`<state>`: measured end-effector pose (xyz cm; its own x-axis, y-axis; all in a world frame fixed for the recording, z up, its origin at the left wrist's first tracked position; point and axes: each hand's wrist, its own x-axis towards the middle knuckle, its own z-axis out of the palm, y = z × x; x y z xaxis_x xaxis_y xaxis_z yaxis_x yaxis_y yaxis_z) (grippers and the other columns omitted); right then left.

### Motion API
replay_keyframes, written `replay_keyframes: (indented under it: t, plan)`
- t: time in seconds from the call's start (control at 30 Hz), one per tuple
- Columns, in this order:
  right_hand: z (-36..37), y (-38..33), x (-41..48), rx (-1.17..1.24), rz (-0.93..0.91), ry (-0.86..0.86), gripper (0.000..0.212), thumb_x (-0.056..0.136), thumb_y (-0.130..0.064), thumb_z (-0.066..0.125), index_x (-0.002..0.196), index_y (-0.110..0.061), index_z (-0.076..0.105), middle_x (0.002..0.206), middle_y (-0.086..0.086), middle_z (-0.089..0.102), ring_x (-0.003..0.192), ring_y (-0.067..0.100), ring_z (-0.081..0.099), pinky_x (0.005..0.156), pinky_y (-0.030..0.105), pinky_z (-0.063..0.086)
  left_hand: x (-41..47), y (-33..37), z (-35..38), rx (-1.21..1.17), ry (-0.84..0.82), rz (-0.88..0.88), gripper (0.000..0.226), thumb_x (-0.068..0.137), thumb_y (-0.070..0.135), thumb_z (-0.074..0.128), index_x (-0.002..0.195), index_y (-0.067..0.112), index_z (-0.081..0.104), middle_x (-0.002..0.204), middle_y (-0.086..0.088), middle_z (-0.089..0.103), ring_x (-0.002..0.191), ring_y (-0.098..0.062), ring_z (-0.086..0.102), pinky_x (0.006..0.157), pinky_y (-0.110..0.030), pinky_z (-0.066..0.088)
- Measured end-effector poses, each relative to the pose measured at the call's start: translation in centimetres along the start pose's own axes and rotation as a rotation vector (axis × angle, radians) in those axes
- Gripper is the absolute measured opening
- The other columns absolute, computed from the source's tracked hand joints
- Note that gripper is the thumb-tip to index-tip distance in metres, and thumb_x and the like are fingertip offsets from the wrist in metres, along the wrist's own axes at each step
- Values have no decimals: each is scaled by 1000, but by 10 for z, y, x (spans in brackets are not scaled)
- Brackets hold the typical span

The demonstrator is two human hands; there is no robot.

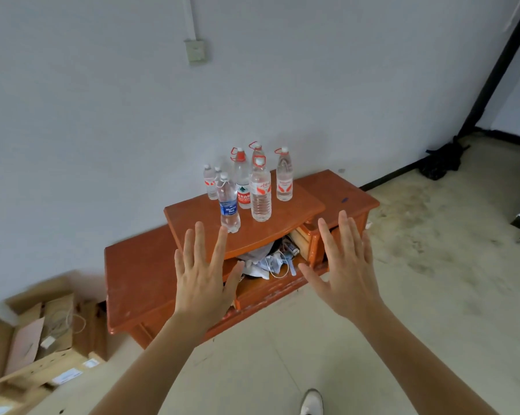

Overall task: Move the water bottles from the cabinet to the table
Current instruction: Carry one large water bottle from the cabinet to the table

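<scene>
Several clear water bottles stand upright on the raised middle top of an orange-brown wooden cabinet against the wall. Nearest to me is a blue-labelled bottle. Right of it stands a bigger red-labelled bottle, and further right another red-labelled bottle. A tall one with a red and white label and smaller bottles stand behind. My left hand and my right hand are held out in front of the cabinet, fingers spread, holding nothing and short of the bottles. No table is in view.
An open compartment under the cabinet top is stuffed with cloth, cables and small items. Flattened cardboard boxes lie on the floor at left. A black bag sits by the far wall at right. My shoe shows at the bottom.
</scene>
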<state>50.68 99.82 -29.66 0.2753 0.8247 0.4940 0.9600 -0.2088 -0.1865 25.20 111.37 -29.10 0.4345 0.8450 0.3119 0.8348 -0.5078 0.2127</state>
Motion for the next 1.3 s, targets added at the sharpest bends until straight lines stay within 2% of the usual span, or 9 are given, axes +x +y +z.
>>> replay_keyframes:
  t: [0.23, 0.4, 0.6, 0.73, 0.87, 1.03, 1.17, 1.23, 1.3]
  plan:
    - [90, 55, 149, 94, 21, -70, 98, 91, -74, 42, 163, -26, -5, 170, 15, -6, 156, 34, 3, 124, 52, 10, 150, -2, 63, 36, -34, -44, 77, 92, 74, 13, 152, 44, -25, 165, -6, -24, 153, -29, -18, 123, -59, 6]
    - [141, 80, 259, 199, -31, -152, 97, 92, -79, 34, 160, -31, -15, 169, 11, -15, 156, 34, -2, 123, 48, 7, 259, -3, 82, 45, -18, -97, 81, 91, 76, 17, 155, 42, -20, 167, -8, -17, 155, -31, -13, 123, -57, 6]
    - [206, 86, 331, 293, -59, -259, 103, 92, -75, 49, 157, -36, -21, 169, 7, -15, 156, 30, -1, 122, 45, 10, 317, -23, 127, 35, -91, -172, 83, 95, 72, 26, 151, 44, -27, 166, -5, -24, 153, -27, -22, 123, -53, 2]
    - [258, 86, 375, 309, -52, -340, 106, 90, -75, 50, 155, -39, -25, 169, 5, -20, 157, 28, -2, 122, 45, 13, 365, -46, 156, -4, -157, -171, 86, 95, 66, 35, 156, 38, -19, 166, -5, -23, 153, -27, -20, 124, -52, 1]
    - [305, 87, 394, 351, 34, -428, 108, 85, -80, 50, 158, -38, -19, 169, -1, -19, 157, 26, 3, 122, 48, 19, 415, -69, 184, -32, -190, -78, 85, 88, 73, 23, 148, 46, -32, 165, -4, -26, 153, -26, -21, 125, -54, 3]
    - [359, 101, 406, 334, 268, -627, 119, 83, -70, 66, 155, -39, -24, 168, 6, -20, 157, 32, 1, 123, 51, 21, 495, -81, 224, -9, -176, 131, 88, 92, 74, 28, 156, 36, -21, 164, -5, -30, 152, -30, -21, 123, -57, 2]
    - [382, 111, 397, 415, 455, -701, 123, 81, -65, 72, 152, -44, -27, 168, 4, -22, 157, 31, -2, 122, 53, 18, 529, -69, 255, -23, -176, 340, 97, 90, 59, 62, 162, 28, 4, 168, -15, -9, 155, -36, -8, 120, -64, 16]
    - [390, 118, 394, 430, 469, -730, 127, 80, -64, 74, 150, -46, -30, 167, 3, -23, 157, 30, -3, 122, 52, 18, 539, -61, 267, 8, -147, 460, 107, 79, 41, 81, 161, 26, 14, 168, -18, -1, 154, -40, -1, 116, -68, 23]
    - [404, 134, 399, 442, 504, -763, 131, 77, -65, 76, 150, -45, -30, 168, 5, -22, 157, 31, -3, 123, 54, 18, 558, -50, 284, 60, -126, 595, 115, 69, 19, 84, 160, 26, 15, 167, -20, 1, 153, -43, 2, 115, -68, 24]
